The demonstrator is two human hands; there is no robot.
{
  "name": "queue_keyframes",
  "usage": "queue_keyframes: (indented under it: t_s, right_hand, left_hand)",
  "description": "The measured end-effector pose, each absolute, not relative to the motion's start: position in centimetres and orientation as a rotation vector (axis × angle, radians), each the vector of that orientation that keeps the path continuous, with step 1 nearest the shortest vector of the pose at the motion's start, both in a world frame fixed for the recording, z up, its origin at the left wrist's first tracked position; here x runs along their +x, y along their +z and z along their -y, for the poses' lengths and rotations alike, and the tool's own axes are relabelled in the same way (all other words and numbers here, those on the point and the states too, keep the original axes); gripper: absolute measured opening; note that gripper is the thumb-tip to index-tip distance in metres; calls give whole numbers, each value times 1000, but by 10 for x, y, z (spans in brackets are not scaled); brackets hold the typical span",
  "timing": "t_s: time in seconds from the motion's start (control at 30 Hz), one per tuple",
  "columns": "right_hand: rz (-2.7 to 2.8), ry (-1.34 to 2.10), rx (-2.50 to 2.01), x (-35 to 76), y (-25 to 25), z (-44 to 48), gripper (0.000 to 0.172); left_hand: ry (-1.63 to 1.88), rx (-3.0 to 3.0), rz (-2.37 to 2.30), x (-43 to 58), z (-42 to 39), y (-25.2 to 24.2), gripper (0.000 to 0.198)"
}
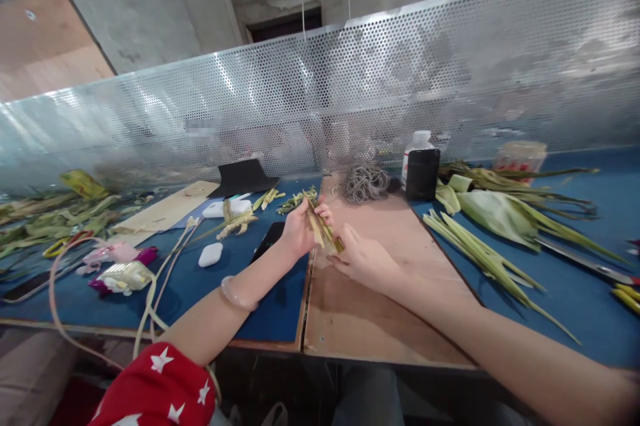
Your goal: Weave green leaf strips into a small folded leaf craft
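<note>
My left hand (pixel 300 229) and my right hand (pixel 361 258) meet over the brown board (pixel 380 306) at the table's middle. Both are closed on a small piece woven from green and yellow leaf strips (pixel 323 229). The left hand grips its upper part, with the fingers curled round it. The right hand pinches its lower end. A pale bangle (pixel 235 294) sits on my left wrist, and a red sleeve with white stars (pixel 155 386) shows at the bottom left.
Long green leaves (pixel 495 226) lie on the blue mat to the right, beside a black cup (pixel 423 174) and a white bottle (pixel 417 143). Grey cord (pixel 367 183) lies behind the board. A dark phone (pixel 267 241), a white earbud case (pixel 211 254) and leaf scraps lie left. A perforated metal screen (pixel 350 86) closes the back.
</note>
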State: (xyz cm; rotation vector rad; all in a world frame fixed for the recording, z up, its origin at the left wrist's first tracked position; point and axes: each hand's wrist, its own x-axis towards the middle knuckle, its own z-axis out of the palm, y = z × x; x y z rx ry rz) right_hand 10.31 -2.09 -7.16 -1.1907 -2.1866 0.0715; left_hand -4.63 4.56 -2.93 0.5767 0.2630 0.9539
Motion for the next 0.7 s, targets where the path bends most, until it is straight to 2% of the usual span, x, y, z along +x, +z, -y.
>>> queue_keyframes:
  t_s: [0.13, 0.2, 0.37, 0.5, 0.6, 0.7]
  right_hand:
    - [2218, 1, -1209, 103, -67, 24, 15]
    - [2152, 77, -1219, 102, -65, 24, 15]
    - [1809, 648, -1146, 100, -66, 17, 15]
    - [1423, 1214, -1024, 103, -67, 10, 26]
    - [1223, 1418, -832, 106, -63, 10, 33]
    - [1058, 1520, -706, 109, -57, 11, 31]
  left_hand:
    - [982, 596, -318, -46, -47, -31, 33]
    - [1008, 592, -340, -47, -48, -31, 35]
    - [1067, 582, -380, -47, -55, -33, 34]
    - [1142, 558, -512, -46, -63, -35, 35]
    - [1133, 563, -551, -45, -63, -36, 36]
    - [1013, 727, -486, -43, -57, -37, 35]
